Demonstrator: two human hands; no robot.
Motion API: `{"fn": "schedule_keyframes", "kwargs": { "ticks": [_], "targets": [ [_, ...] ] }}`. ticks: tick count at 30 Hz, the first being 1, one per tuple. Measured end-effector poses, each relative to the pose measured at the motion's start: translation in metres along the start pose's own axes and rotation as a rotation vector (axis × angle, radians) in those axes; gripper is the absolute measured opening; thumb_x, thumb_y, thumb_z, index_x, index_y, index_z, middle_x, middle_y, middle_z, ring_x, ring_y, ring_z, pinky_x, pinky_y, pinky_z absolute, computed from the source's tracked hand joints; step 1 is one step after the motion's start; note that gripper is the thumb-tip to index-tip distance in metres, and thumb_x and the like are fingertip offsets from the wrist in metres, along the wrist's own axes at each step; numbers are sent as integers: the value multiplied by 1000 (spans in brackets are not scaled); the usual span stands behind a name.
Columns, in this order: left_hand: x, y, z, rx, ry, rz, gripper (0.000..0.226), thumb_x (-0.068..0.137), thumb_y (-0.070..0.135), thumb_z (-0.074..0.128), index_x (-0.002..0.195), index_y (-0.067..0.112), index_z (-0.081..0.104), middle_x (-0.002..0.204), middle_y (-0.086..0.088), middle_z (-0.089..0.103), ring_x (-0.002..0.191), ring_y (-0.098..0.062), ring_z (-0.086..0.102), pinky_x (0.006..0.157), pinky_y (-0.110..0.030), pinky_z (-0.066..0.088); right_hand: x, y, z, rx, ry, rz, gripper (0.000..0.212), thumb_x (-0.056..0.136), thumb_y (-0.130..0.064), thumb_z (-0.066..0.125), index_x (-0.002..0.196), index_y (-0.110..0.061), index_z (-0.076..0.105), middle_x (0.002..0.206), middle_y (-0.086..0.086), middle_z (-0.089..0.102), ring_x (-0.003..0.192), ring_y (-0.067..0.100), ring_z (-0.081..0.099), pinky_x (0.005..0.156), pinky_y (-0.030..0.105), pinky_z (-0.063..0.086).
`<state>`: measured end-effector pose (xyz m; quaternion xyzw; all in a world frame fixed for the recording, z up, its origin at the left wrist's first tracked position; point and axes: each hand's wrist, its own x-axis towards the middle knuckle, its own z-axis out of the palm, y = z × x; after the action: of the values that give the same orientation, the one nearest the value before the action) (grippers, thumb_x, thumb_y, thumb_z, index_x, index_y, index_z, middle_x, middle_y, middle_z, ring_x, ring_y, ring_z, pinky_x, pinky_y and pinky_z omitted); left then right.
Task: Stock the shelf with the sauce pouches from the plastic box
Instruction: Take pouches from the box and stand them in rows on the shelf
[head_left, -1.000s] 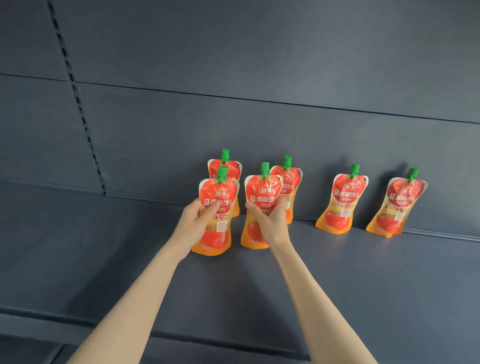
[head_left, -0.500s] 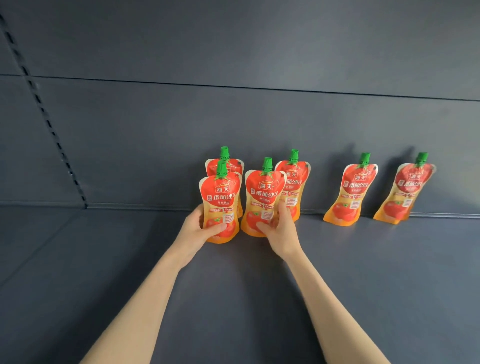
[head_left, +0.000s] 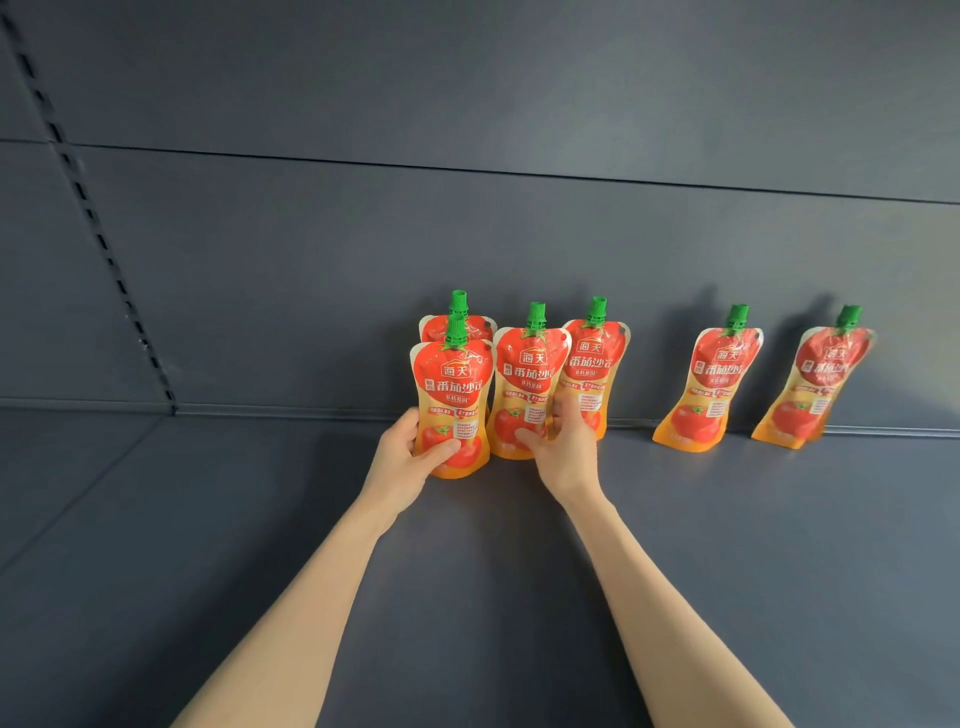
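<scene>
1. Set each pouch base-first on the shelf (head_left: 727, 545), just ahead of the back row, and ease off only once it stands; the soft bases look prone to tipping.
2. The left hand (head_left: 410, 457) is wrapped round the lower half of the left pouch (head_left: 453, 395), thumb across its front.
3. The right hand (head_left: 563, 452) grips the middle pouch (head_left: 524, 384) low down.
4. Four more pouches lean on the back wall (head_left: 467, 234). The box is out of view.
</scene>
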<state>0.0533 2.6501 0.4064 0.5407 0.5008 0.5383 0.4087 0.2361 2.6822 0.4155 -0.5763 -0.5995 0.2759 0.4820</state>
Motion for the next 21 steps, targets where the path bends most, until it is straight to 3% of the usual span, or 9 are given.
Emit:
{"fn": "schedule_keyframes", "kwargs": {
  "ticks": [15,21],
  "targets": [
    [4,1,7,53,11,18,39,80,28,70,113,35,50,107,17,62,100,-7,61,74,-17,51,17,13,-17,-6,-31,-1,51,86,-14,66,130,-18,39,132,1,54,120,23,54,91,35,48],
    [4,-3,7,74,63,40,39,79,24,73,110,25,50,108,10,62,99,-10,62,78,-23,52,18,15,-12,-32,-21,-3,50,87,-15,66,130,-17,40,133,2,53,121,24,53,94,38,48]
  ]
}}
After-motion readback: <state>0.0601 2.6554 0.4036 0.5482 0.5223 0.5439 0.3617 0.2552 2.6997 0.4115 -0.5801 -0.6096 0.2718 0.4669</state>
